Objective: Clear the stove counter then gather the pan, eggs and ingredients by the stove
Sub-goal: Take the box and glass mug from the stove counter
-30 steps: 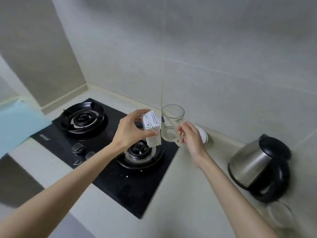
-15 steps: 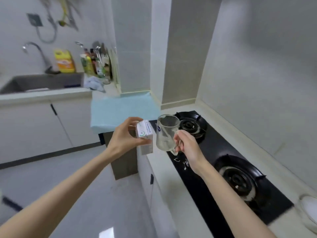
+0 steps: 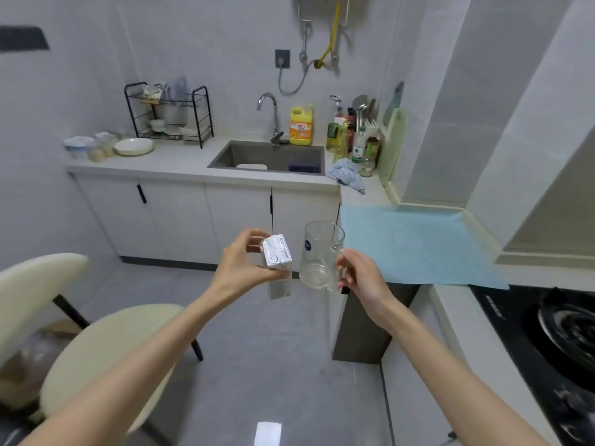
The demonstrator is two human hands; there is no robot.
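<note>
My left hand (image 3: pixel 240 265) grips a small white carton (image 3: pixel 277 257) in mid-air over the floor. Just to its right, my right hand (image 3: pixel 362 276) holds a clear glass mug (image 3: pixel 320 252) by its handle, upright and empty. The black gas stove (image 3: pixel 547 342) lies at the lower right edge, behind both hands. No pan or eggs are in view.
A blue mat (image 3: pixel 418 246) covers the counter beside the stove. The far counter holds a sink (image 3: pixel 267 156), yellow detergent bottle (image 3: pixel 301 125), condiment bottles (image 3: pixel 351 136), blue cloth (image 3: pixel 347 173), dish rack (image 3: pixel 169 112) and plates (image 3: pixel 133 146). Cream chairs (image 3: pixel 106 352) stand at left.
The view has swung left from the stove corner to the sink side of the kitchen. Both hands carried the carton and the mug away from the stove, keeping their grip.
</note>
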